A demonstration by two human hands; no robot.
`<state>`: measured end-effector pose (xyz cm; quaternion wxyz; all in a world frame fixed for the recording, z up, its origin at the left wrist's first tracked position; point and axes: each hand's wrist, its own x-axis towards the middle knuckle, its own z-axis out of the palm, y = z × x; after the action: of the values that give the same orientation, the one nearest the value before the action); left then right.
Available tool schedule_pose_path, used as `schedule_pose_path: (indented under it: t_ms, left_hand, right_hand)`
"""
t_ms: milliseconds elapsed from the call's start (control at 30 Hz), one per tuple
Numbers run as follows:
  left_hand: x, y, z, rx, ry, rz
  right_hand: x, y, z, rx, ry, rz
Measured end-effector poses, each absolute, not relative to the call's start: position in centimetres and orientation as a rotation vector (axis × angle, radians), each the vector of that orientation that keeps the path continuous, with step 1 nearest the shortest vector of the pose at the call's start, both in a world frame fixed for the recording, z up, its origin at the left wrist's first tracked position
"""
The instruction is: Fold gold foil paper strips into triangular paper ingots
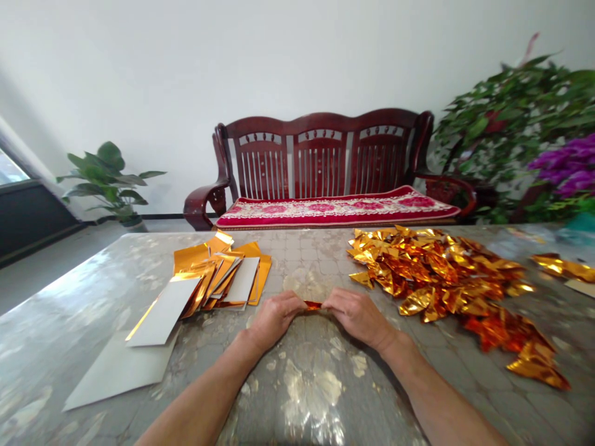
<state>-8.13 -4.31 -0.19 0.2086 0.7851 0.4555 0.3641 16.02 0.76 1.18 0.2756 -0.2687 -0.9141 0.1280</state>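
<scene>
A small strip of folded gold foil paper [313, 305] stretches between my two hands, just over the middle of the table. My left hand [277, 313] pinches its left end, and my right hand [354, 311] pinches the right end. Both hands hide most of the piece, so its full shape does not show. Left of my hands lies a loose stack of gold foil paper sheets [218, 272], some with the white side up. To the right is a big heap of folded gold foil pieces [432, 263] with pointed ends.
The table [307, 384] has a shiny floral cover. A large pale sheet [125, 368] lies under the stack's near end. More gold foil [564, 267] and clear plastic [520, 238] sit at the far right. Beyond the table stand a wooden bench [318, 158] and potted plants [109, 179].
</scene>
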Motion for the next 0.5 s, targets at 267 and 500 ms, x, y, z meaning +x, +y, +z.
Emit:
schedule_pose_path:
  t_ms: [267, 500]
  left_hand:
    - [-8.2, -4.2, -0.3, 2.156, 1.271, 1.05]
    - [-8.2, -4.0, -0.7, 2.228, 1.344, 0.986]
  right_hand:
    - [16.0, 0.8, 1.2, -0.672, -2.498, 0.307]
    - [15.4, 1.0, 0.1, -0.692, -2.519, 0.208]
